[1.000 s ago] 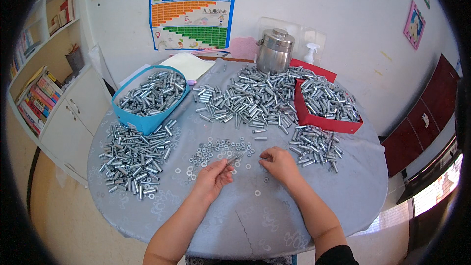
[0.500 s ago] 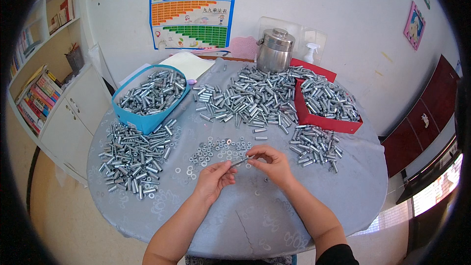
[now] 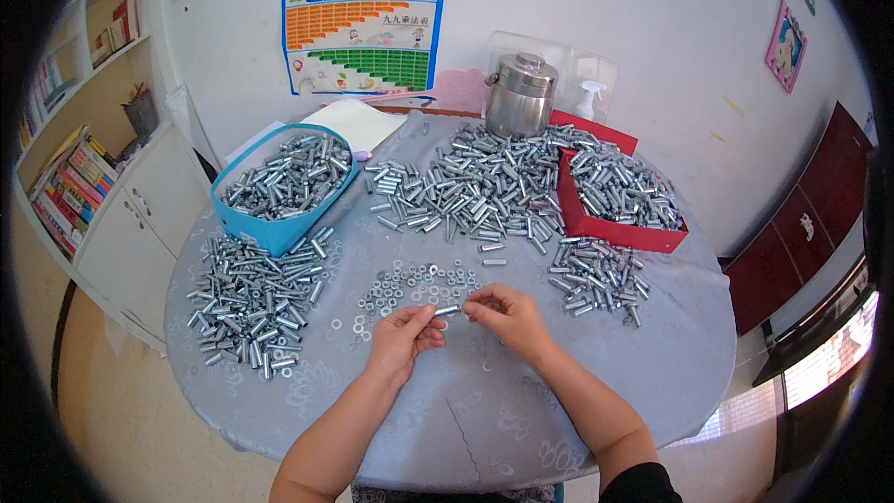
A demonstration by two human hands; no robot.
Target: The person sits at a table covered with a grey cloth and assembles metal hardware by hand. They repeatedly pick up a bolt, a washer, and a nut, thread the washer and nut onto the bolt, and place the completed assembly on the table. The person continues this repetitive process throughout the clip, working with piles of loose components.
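Note:
My left hand (image 3: 403,339) is closed, with thumb and fingertips pinching one end of a silver sleeve anchor (image 3: 447,311). The anchor lies almost level above the grey tablecloth, pointing to the right. At its other end, my right hand (image 3: 507,319) has its thumb and forefinger pinched together; whatever small part sits between them is too small to make out. Just beyond both hands, loose nuts and washers (image 3: 396,292) are spread over the cloth. Two single metal sleeves (image 3: 494,262) lie to the right of these.
A blue box (image 3: 270,235) full of metal parts stands at the left, with a heap of bolts (image 3: 256,298) before it. Another large heap (image 3: 484,182) covers the back, beside a red box (image 3: 624,237). A steel pot (image 3: 521,98) and a spray bottle (image 3: 589,98) stand behind.
The sleeve anchor shows more fully between my hands and lies more level. My right hand has shifted slightly left and down to its end. A second single sleeve shows more clearly on the cloth.

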